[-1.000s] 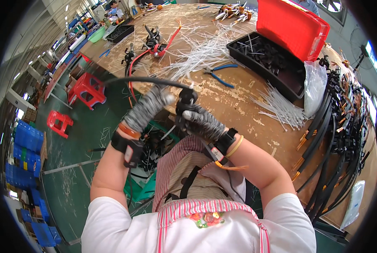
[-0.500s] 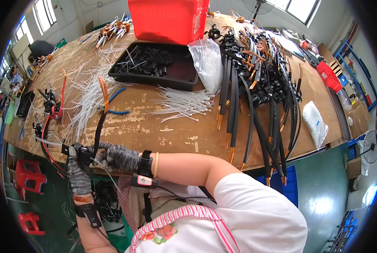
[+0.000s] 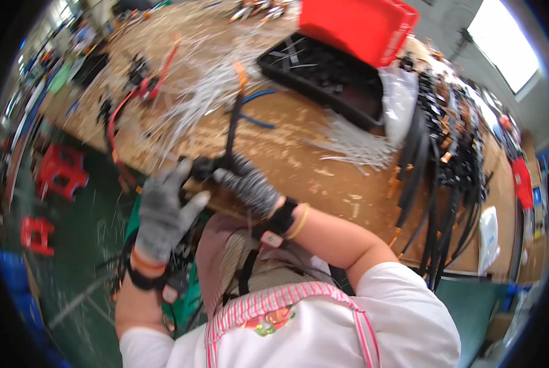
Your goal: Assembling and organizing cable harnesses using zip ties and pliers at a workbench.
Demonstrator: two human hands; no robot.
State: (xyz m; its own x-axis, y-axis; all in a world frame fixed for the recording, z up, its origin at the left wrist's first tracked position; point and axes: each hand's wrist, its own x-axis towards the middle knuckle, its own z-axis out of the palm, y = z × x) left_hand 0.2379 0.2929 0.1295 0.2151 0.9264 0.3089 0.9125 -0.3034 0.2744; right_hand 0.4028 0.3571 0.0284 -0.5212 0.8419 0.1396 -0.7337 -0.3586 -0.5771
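Observation:
A black cable point(image 3: 232, 126) with a bare copper end rises from the table's near edge. At its lower end is a black plastic piece point(image 3: 202, 168), blurred by motion. My right hand point(image 3: 250, 187), in a grey striped glove, is closed around the cable's lower end beside that piece. Gloved in the same way, my left hand point(image 3: 163, 211) has its thumb spread away and its fingers stretched out. Its fingertips are close against the left side of the black piece; whether they touch it cannot be made out.
Loose white cable ties point(image 3: 204, 92) lie beyond my hands, with another pile point(image 3: 357, 144) farther right. A black tray point(image 3: 323, 83) of small black parts stands before a red crate point(image 3: 357, 27). Black cables point(image 3: 437, 172) are heaped right. A red cable point(image 3: 116, 126) hangs over the left edge.
The view has turned and shifted, so the table appears tilted. My left hand's thumb and fingers have spread from their pinch on the black piece; my right hand stays by the cable.

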